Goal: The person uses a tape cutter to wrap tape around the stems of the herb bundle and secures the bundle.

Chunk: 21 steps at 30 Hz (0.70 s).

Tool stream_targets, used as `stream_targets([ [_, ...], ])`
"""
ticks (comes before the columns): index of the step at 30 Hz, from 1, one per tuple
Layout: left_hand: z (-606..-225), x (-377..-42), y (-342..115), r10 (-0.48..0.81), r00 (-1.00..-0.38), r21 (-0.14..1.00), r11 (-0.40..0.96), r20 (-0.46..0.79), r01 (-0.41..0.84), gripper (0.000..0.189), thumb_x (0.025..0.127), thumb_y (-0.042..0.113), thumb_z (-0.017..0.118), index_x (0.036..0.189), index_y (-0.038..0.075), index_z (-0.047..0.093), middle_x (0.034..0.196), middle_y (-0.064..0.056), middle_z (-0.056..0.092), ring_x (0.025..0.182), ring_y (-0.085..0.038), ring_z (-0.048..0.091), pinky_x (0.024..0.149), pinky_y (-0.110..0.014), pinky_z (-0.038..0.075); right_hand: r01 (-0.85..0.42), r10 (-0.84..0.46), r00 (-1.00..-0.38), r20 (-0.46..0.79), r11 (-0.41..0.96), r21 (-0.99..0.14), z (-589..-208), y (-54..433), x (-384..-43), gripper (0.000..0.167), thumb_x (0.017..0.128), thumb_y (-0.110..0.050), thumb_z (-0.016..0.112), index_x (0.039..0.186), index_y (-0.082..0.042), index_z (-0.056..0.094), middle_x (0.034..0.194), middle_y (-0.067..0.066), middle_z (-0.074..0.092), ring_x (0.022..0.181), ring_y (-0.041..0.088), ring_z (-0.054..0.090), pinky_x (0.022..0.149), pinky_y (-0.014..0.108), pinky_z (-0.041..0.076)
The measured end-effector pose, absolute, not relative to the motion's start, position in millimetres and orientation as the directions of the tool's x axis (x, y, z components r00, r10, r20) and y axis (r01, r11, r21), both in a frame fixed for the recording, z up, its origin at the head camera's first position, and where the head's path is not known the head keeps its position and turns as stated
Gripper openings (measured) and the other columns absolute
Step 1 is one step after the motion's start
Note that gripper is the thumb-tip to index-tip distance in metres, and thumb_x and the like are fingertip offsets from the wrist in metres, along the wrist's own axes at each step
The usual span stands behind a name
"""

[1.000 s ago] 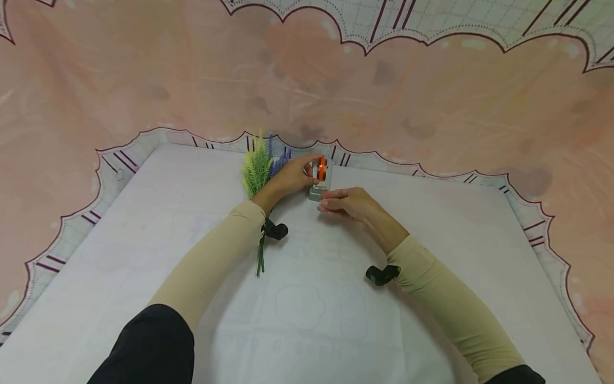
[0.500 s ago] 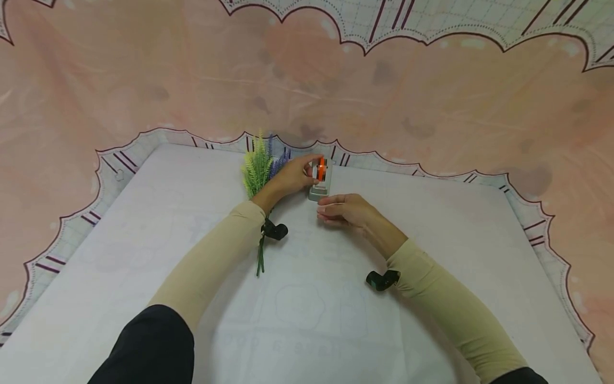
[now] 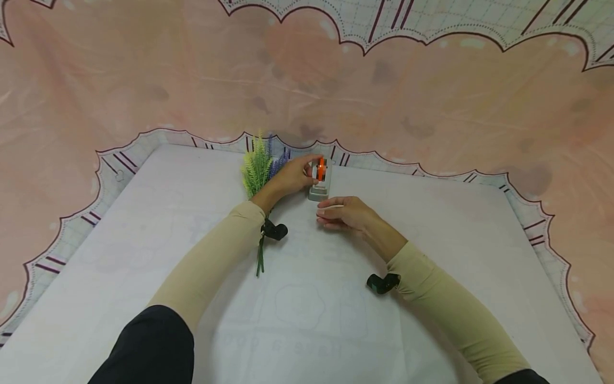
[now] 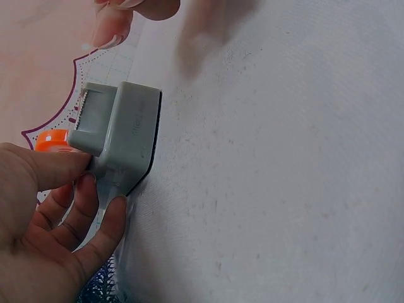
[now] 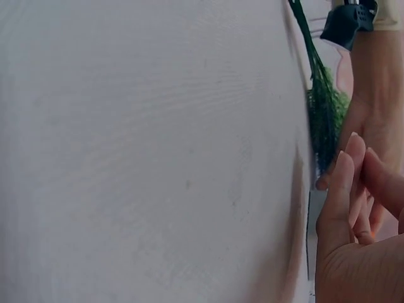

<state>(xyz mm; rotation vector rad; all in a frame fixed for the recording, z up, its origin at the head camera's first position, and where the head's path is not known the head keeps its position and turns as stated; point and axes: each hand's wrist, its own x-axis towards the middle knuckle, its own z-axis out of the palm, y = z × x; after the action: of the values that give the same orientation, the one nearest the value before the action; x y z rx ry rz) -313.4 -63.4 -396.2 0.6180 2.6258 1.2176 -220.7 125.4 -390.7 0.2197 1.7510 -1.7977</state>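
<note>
Fingertips (image 5: 343, 167) close, hold unclear, right hand (image 3: 352, 214) has edged back; left hand (image 3: 290, 177) grips tape dispenser (image 3: 318, 191); left-wrist view alone shows toothed edge (image 4: 83, 106).

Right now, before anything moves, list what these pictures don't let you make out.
- Head view: the middle of the flowers, hidden by the left hand and wrist.
- Left wrist view: the lettering on the dispenser, too faint to read.
- Left wrist view: most of the right hand, cut off by the top edge.
- All views: whether its fingertips hold anything thin or clear, too small to tell.
</note>
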Motion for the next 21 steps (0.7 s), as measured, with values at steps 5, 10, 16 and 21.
stream_targets([
  [5, -395.5, -312.4, -63.1, 0.436, -0.9, 0.765, 0.577, 0.01, 0.287, 0.071, 0.093, 0.004, 0.071, 0.156, 0.015, 0.041, 0.093, -0.008, 0.057, 0.075, -0.018, 0.049, 0.063, -0.028, 0.039, 0.518, -0.304, -0.801, -0.516, 0.079, -0.852, -391.0, 123.2, -218.4, 0.038, 0.096, -0.003, 0.068, 0.132, 0.004, 0.059, 0.097, 0.008, 0.076, 0.078, 0.012, 0.073, 0.071, 0.023, 0.059],
  [10, -395.1, -311.8, -62.6, 0.433, -0.901, 0.764, 0.579, 0.008, 0.285, 0.07, 0.094, 0.004, 0.071, 0.156, 0.015, 0.041, 0.094, -0.008, 0.057, 0.076, -0.018, 0.049, 0.064, -0.029, 0.038, 0.514, -0.307, -0.802, -0.512, 0.081, -0.854, -391.9, 122.1, -216.2, 0.036, 0.097, -0.003, 0.067, 0.131, 0.005, 0.059, 0.091, 0.005, 0.076, 0.076, 0.011, 0.073, 0.07, 0.023, 0.059],
  [16, -395.4, -311.8, -62.8, 0.435, -0.9, 0.767, 0.575, 0.008, 0.285, 0.07, 0.094, 0.004, 0.071, 0.156, 0.015, 0.041, 0.093, -0.008, 0.057, 0.076, -0.018, 0.049, 0.064, -0.029, 0.038, 0.508, -0.309, -0.803, -0.51, 0.095, -0.856, -394.2, 121.3, -214.9, 0.032, 0.096, -0.004, 0.068, 0.127, 0.004, 0.062, 0.089, 0.004, 0.075, 0.076, 0.011, 0.072, 0.069, 0.022, 0.059],
  [21, -394.9, -311.7, -63.0, 0.436, -0.9, 0.77, 0.571, 0.009, 0.285, 0.071, 0.094, 0.004, 0.071, 0.157, 0.014, 0.04, 0.094, -0.008, 0.057, 0.076, -0.018, 0.049, 0.064, -0.029, 0.038, 0.519, -0.302, -0.798, -0.521, 0.094, -0.849, -395.0, 120.8, -213.4, 0.033, 0.096, -0.005, 0.068, 0.127, 0.004, 0.062, 0.096, 0.008, 0.076, 0.077, 0.012, 0.072, 0.071, 0.023, 0.059],
])
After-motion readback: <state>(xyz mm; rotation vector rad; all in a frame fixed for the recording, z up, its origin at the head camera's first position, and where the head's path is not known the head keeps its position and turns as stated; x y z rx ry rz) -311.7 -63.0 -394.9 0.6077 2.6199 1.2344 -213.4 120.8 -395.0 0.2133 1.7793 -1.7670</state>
